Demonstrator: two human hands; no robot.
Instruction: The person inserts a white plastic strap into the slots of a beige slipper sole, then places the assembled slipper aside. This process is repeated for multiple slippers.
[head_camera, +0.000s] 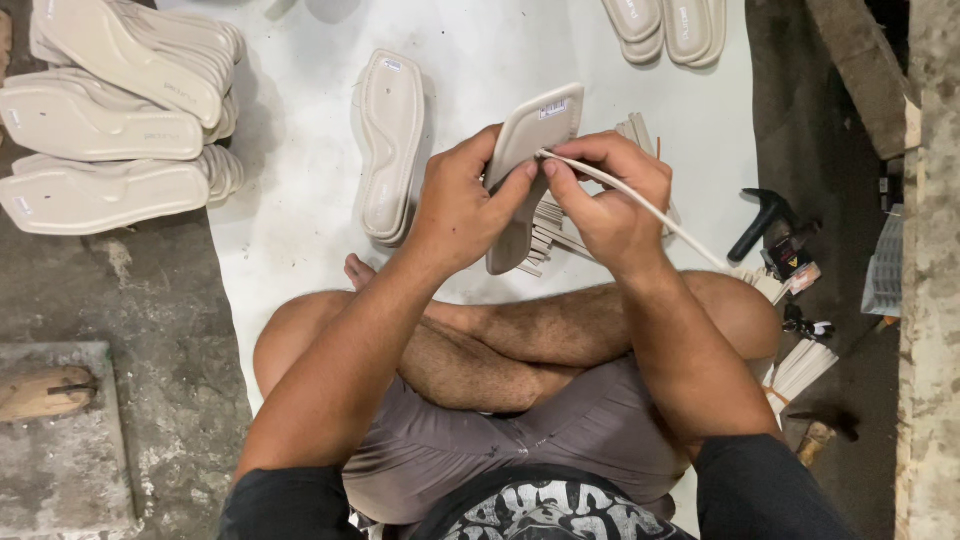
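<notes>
Left hand (462, 205), right hand (608, 205): forearms converging above crossed legs (520, 345), fingers pinching closed, fingertips meeting.

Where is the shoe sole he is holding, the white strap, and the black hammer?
shoe sole (540, 125), head view, upper flat part.
white strap (650, 208), head view, middle of its length.
black hammer (765, 212), head view, its head.

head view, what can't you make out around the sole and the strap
- Sole: its middle is covered by the left hand and right hand.
- Strap: whether its end goes into the sole is hidden by the fingertips.
- Strap pile: mostly hidden behind the hands and sole.
- Soles at the top: cut off by the frame edge.
- Tools on the right: dark, too small to tell apart.
</notes>
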